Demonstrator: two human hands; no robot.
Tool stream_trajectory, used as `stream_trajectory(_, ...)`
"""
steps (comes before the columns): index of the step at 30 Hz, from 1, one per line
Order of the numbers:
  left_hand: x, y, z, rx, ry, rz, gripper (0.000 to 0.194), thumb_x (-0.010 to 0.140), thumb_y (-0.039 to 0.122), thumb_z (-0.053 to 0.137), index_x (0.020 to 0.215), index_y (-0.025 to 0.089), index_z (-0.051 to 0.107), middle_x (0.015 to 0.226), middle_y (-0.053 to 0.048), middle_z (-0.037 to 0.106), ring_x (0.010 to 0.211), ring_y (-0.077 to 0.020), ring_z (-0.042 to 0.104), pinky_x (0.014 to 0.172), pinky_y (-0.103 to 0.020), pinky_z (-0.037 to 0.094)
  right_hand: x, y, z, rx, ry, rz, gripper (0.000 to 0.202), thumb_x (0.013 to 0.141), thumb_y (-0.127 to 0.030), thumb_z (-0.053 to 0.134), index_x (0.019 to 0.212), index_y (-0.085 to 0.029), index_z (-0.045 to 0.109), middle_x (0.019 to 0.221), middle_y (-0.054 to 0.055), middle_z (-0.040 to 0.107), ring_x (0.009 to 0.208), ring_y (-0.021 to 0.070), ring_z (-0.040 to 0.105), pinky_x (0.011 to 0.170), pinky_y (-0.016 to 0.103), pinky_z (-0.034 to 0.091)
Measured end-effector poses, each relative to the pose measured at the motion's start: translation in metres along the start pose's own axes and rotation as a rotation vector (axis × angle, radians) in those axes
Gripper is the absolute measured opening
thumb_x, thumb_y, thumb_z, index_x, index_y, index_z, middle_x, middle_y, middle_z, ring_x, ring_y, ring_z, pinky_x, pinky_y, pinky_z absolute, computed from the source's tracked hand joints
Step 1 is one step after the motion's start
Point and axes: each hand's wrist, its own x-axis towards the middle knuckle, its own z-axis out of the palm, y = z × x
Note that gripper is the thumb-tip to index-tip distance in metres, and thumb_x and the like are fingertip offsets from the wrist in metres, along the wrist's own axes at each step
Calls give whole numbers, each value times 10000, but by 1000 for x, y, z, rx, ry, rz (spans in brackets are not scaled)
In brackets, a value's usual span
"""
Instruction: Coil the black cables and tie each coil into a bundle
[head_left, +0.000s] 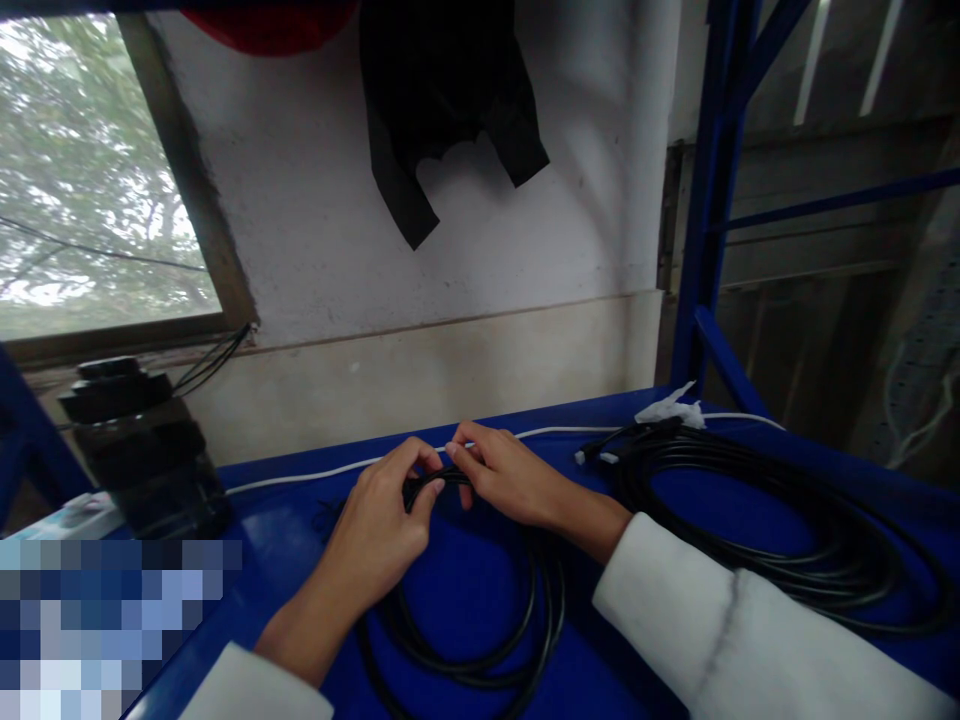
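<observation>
Left hand (386,515) and right hand (517,478) pinch the far section of the black cable coil (457,668) on the blue shelf (277,560); a larger coil (874,580) lies rightward

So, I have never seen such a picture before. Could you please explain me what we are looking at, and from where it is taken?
There is no machine here. A person works with bare hands, and the single picture comes from a camera worn on the head, looking forward and down. The left hand pinches a coiled black cable; the right hand is at the same part, though its exact grip is partly hidden. The coil lies on a blue surface. On the right lies a second black coil, and on the left stands a dark bottle. A white cord runs behind the hands. The lower left corner is pixelated, so I cannot tell what is there.
</observation>
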Motion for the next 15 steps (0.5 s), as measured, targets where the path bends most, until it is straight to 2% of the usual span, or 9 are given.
stream_trajectory(9, 0, 2, -3, 5, -13, 79, 153, 912, 86, 583, 914, 233, 622, 895, 15, 659, 810, -171, 610, 752, -316, 429, 2, 0, 1, -19, -14, 41, 243, 1085, -329, 416, 954, -187, 564, 606, -8, 689, 596, 130, 628, 602, 228, 392)
stream_trajectory(15, 0, -1, -1, -44, -30, 148, 301, 926, 43, 543, 927, 265, 745, 1031, -2, 701, 952, -177, 664, 865, -328, 480, 2, -2, 0, -2, -4, 74, 262, 1079, -315, 407, 906, -185, 554, 599, -8, 666, 586, 128, 625, 602, 228, 404)
